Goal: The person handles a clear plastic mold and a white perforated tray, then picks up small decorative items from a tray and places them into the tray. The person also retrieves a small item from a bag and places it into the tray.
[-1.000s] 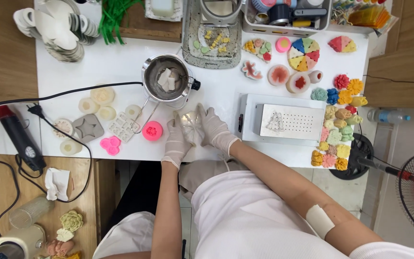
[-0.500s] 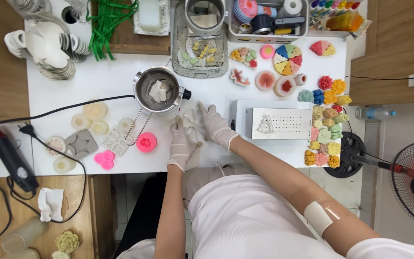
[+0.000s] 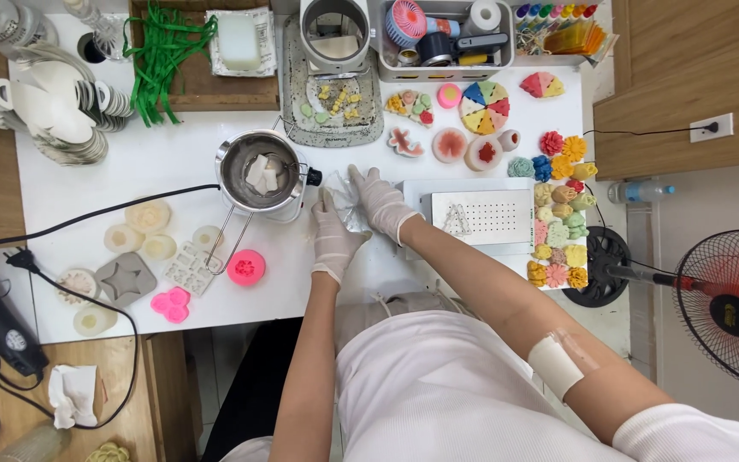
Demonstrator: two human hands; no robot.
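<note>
My left hand (image 3: 334, 235) and my right hand (image 3: 380, 201), both in white gloves, grip a crumpled clear plastic bag (image 3: 349, 204) between them on the white table (image 3: 173, 158). Just left of the hands stands a metal melting pot (image 3: 260, 174) with white wax chunks inside and a long wire handle. To the right lies a white scale-like plate (image 3: 482, 216) with a small tree-shaped outline on it.
Pink silicone moulds (image 3: 246, 268) and pale round and grey star moulds (image 3: 126, 278) lie at the left. Colourful flower-shaped pieces (image 3: 558, 214) line the right edge. A black cable (image 3: 87, 218) crosses the table. A fan (image 3: 724, 308) stands on the floor at the right.
The camera view has shifted down the table and closer. My hands stay together on the plastic bag, now nearer the pot.
</note>
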